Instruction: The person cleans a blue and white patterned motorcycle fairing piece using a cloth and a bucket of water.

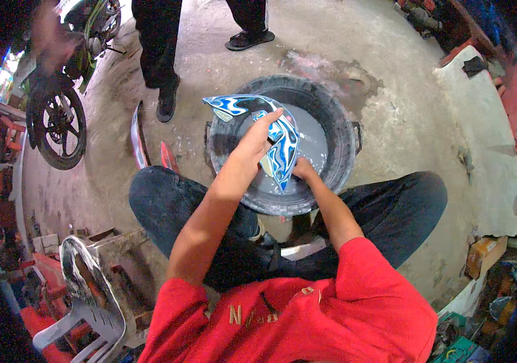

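Left hand (260,134) laid flat, fingers together, on blue-and-white motorcycle panel (270,136) (held above milky water in black basin (337,115)); right hand (302,170) gripping panel's lower end.

— How are the arms placed?
— Both bare forearms reach forward. The left hand (257,140) lies flat, fingers stretched out.
— And the other?
— The right hand (302,170) is lower, fingers curled closed.
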The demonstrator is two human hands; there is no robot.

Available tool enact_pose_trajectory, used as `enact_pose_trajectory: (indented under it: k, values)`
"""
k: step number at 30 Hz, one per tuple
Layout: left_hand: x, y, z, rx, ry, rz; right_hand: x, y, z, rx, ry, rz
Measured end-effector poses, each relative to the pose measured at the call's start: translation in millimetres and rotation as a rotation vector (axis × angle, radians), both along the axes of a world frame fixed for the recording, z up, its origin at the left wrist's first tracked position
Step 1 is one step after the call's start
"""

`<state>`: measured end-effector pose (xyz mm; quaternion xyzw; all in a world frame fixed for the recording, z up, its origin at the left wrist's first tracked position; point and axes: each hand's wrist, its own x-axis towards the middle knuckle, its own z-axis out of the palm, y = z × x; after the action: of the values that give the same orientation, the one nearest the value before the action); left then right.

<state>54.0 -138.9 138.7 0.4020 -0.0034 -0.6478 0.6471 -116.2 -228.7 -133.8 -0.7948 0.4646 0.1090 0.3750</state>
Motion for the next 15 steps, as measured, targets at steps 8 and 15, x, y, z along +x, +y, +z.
enact_pose_trajectory:
  k: [8, 15]
  values:
    - [-2.4, -3.3, -4.5, 0.020, 0.037, 0.044, -3.2, -5.7, -8.2, 0.077, -0.085, -0.058]
    - [-2.4, -3.2, -5.2, -0.009, 0.010, 0.005, 1.4, 1.4, 5.7, -0.077, 0.005, -0.085]
